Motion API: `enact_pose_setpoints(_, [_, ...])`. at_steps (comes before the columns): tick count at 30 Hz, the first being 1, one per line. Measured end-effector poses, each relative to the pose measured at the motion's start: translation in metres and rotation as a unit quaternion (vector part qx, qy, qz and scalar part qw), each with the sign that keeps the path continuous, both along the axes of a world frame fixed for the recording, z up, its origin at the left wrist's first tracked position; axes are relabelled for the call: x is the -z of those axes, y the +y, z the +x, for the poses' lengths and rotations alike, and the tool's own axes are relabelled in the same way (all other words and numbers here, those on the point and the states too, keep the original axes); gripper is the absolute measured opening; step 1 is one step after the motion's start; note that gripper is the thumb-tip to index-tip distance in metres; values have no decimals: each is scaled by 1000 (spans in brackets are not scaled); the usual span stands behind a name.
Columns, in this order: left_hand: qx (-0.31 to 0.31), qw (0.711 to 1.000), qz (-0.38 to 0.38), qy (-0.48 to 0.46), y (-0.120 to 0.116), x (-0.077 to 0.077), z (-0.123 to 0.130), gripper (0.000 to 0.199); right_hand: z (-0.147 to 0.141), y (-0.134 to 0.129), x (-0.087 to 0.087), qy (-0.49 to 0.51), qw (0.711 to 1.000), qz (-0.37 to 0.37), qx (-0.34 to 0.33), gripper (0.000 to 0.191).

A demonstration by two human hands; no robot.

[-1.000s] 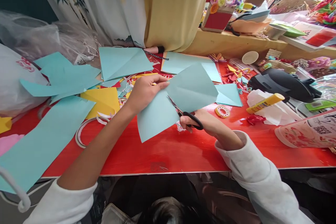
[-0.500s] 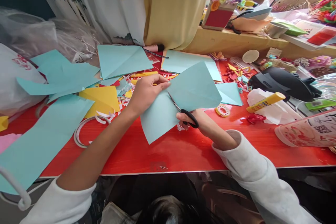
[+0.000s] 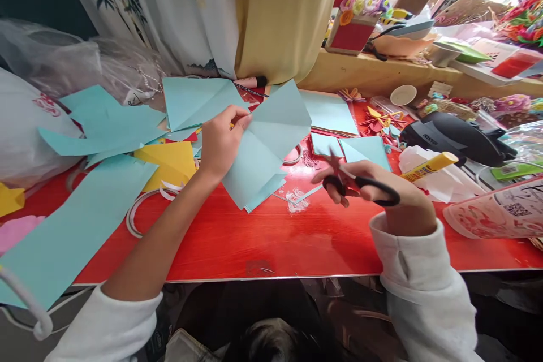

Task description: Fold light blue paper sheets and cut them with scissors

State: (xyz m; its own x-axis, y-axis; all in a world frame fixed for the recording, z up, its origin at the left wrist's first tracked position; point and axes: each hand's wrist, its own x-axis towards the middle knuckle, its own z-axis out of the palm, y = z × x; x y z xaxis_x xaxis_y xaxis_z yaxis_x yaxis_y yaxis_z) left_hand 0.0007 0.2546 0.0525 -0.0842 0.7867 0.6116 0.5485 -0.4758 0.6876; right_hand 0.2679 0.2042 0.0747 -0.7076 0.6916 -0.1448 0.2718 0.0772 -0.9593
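Note:
My left hand (image 3: pixel 223 144) pinches a sheet of light blue paper (image 3: pixel 282 121) between thumb and fingers, with fold lines showing across it. The sheet is held up over the table, slightly left of its middle. Off to the right, my right hand (image 3: pixel 369 178) has its fingers through the black handles of a pair of scissors (image 3: pixel 377 189). The blades are blurred and point up and away, apart from the paper. Beneath the held sheet lie more blue paper pieces (image 3: pixel 267 191). A thin blue strip (image 3: pixel 309 194) rests between my hands.
Folded blue sheets (image 3: pixel 199 99) lie at the back, with yellow paper (image 3: pixel 169 164) and a tape roll (image 3: pixel 131 218) at left. A long blue sheet (image 3: pixel 80 226) overhangs the front left edge. On the right are a glue stick (image 3: pixel 432 165), a black device (image 3: pixel 456 136) and a pink-patterned container (image 3: pixel 496 209).
The scissors have come away from the paper, moving right with my right hand. My left hand has tilted the sheet and shifted it slightly left and up.

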Motion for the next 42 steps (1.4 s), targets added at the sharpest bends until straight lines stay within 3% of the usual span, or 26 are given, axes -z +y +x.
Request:
enact_pose_setpoints(2, [12,1000,-5,2,-2,0,2,13,-8,0,3,36,999,7,37,64])
enact_pose_setpoints(4, [26,1000,-13,-6,-4,0,5,15,-22,-1,9,3,998,5,63,53])
enact_pose_setpoints(8, [54,998,-25,-19,-6,1,8,14,-43,0,19,-18,998,-20,56,42])
enact_pose_setpoints(15, [70,996,-39,28,-10,4,16,17,-48,3,22,-83,995,-22,44,51])
enact_pose_setpoints(19, [50,997,-25,50,-8,7,15,18,-40,3,20,-93,996,-11,11,60])
enact_pose_setpoints(22, [2,998,-9,68,-5,9,11,16,-24,0,12,-121,991,-27,-58,54])
enact_pose_setpoints(24, [-18,996,-1,86,-4,9,9,16,-15,0,8,-79,993,-24,-81,57])
enact_pose_setpoints(28, [13,994,4,105,-8,6,12,15,-23,2,13,116,993,27,6,72])
enact_pose_setpoints(30, [37,996,-16,74,-11,3,15,15,-36,2,18,149,985,48,68,68])
enact_pose_setpoints(34, [86,992,-83,-38,-12,0,16,17,-51,1,22,88,985,61,136,57])
enact_pose_setpoints(38, [118,980,-119,-103,-7,0,13,17,-49,0,20,5,993,62,100,50])
enact_pose_setpoints(42, [111,980,-125,-109,-7,1,12,17,-52,-1,16,-48,995,38,82,42])
